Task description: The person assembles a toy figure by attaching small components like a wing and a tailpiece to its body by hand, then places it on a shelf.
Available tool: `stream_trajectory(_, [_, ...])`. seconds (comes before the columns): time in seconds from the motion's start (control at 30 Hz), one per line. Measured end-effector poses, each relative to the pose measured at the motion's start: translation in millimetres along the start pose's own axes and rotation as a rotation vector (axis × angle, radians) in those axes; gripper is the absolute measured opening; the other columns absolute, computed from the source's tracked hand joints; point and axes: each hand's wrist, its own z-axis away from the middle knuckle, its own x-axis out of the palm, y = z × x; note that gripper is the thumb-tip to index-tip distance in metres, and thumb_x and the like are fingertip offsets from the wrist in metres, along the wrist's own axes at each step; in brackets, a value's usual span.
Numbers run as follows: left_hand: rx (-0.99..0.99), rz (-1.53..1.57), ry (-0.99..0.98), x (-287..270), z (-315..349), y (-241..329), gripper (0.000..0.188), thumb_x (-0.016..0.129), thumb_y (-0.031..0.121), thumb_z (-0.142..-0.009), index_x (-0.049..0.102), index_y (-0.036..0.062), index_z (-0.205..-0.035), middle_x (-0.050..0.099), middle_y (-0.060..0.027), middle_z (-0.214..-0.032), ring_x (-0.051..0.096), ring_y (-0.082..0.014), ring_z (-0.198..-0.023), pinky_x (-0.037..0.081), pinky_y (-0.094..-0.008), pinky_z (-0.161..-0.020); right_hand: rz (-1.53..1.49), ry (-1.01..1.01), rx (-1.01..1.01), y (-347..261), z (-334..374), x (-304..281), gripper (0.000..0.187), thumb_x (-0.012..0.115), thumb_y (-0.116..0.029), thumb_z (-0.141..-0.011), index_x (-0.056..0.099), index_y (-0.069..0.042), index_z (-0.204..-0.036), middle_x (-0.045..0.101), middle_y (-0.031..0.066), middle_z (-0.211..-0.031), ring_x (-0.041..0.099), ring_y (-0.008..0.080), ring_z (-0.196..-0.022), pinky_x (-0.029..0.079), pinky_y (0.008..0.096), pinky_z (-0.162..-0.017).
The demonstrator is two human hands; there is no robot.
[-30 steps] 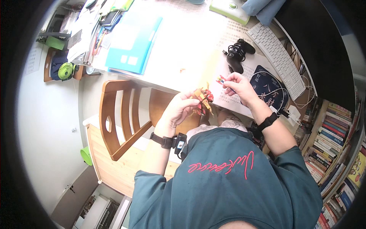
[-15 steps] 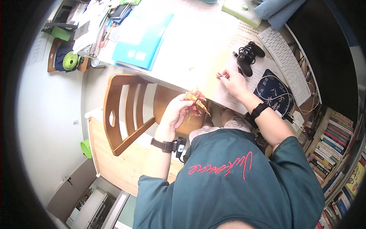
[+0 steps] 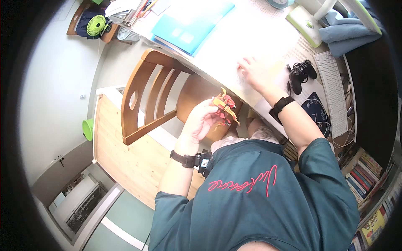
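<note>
My left hand (image 3: 202,120) is closed around a small red and gold toy figure (image 3: 225,107), held above the wooden chair seat in front of the desk edge. Thin gold spikes stick out of the toy at its top and lower right. Over the white desktop (image 3: 234,42) reaches my right hand (image 3: 252,73), fingers stretched out and partly spread, nothing visible in them. Glare washes out the fingertips and the surface below. A black game controller (image 3: 301,75) with its cord wound round it lies right of this hand.
A wooden chair (image 3: 144,96) stands against the near desk edge. On the desk are a blue folder (image 3: 188,29), a white keyboard (image 3: 333,88), a green-white box (image 3: 304,25) and blue cloth (image 3: 347,35). Books (image 3: 364,175) fill a shelf at the right.
My right hand has moved left and farther over the desk; the small colourful piece in its fingers is no longer visible. My left hand still holds the toy figure. The view has shifted.
</note>
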Motion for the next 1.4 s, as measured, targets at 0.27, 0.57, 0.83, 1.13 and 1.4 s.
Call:
stream_trajectory(0.27, [0.05, 0.045, -0.005, 6.8, 11.0, 2.5, 0.041, 0.053, 0.008, -0.082, 0.053, -0.0055, -0.12, 0.063, -0.014, -0.113, 0.063, -0.0164, -0.092, 0.051, -0.0321, -0.084, 0.132, -0.147, -0.086, 7.0, 1.4, 10.4, 0.013, 0.056, -0.012, -0.076, 0.059, -0.012, -0.089, 0.055, 0.0079, -0.092, 0.053, 0.0262, -0.096, 0.046, 0.0389, -0.081])
stream_trajectory(0.57, [0.119, 0.11, -0.157, 10.4, 2.6, 0.1, 0.04, 0.06, 0.008, -0.082, 0.054, -0.0036, -0.119, 0.062, -0.0132, -0.116, 0.06, -0.0209, -0.104, 0.05, -0.0336, -0.088, -0.435, -0.099, 0.304, -17.1, 20.5, -36.1, 0.016, 0.061, -0.016, -0.086, 0.065, -0.004, -0.095, 0.067, 0.0129, -0.079, 0.066, 0.0286, -0.073, 0.053, 0.0378, -0.071])
stream_trajectory(0.83, [0.157, 0.008, -0.154, 16.6, -14.7, -3.2, 0.035, 0.063, 0.006, -0.082, 0.057, -0.001, -0.115, 0.063, -0.0118, -0.113, 0.06, -0.0194, -0.105, 0.048, -0.0332, -0.092, -0.654, 0.003, 0.42, -45.2, 40.8, -107.2, 0.017, 0.069, -0.006, -0.081, 0.065, 0.0, -0.096, 0.067, 0.0067, -0.081, 0.061, 0.0098, -0.073, 0.049, 0.024, -0.068])
stream_trajectory(1.13, [0.07, 0.008, -0.056, 34.3, -25.8, 1.0, 0.034, 0.059, 0.006, -0.084, 0.056, -0.0013, -0.117, 0.062, -0.0133, -0.116, 0.062, -0.0204, -0.102, 0.05, -0.0328, -0.089, -1.234, -0.025, 0.604, -69.4, 64.6, -123.9, 0.019, 0.068, -0.004, -0.082, 0.06, -0.004, -0.099, 0.063, 0.0003, -0.088, 0.057, 0.0067, -0.079, 0.046, 0.0219, -0.072])
stream_trajectory(1.4, [0.029, 0.021, -0.05, 35.5, -32.7, 1.3, 0.032, 0.056, 0.008, -0.087, 0.055, -0.0031, -0.117, 0.064, -0.0116, -0.11, 0.063, -0.0154, -0.094, 0.052, -0.0287, -0.084, -1.316, -0.103, 0.631, -70.2, 65.2, -123.9, 0.02, 0.067, -0.002, -0.083, 0.059, -0.003, -0.101, 0.061, 0.0008, -0.092, 0.057, 0.0064, -0.083, 0.047, 0.0211, -0.074])
